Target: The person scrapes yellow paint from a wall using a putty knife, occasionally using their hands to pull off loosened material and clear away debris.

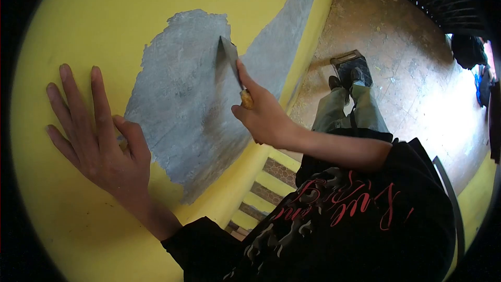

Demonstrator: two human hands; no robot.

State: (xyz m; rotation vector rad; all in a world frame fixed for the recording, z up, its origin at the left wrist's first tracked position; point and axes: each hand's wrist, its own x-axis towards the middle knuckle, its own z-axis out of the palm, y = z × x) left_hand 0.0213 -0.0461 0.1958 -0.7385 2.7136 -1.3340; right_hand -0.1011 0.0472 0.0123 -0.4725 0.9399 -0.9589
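My right hand (267, 117) is closed around the wooden handle of a putty knife (230, 58). The metal blade points up and lies against or very near a bare grey patch (175, 81) on the yellow wall (122, 13), close to the patch's upper right edge. The paint around this patch ends in a ragged line. To the left, my left hand (107, 159) rests on the yellow paint with its fingers spread. Its thumb is bent near the patch's left edge, and the hand grips no tool.
Another bare grey strip (282, 39) runs along the wall's right side. My feet stand on a small dark stool or platform (355, 61) above the brown tiled floor (389, 89), which is littered with flakes. A dark railing (443, 2) is at the upper right.
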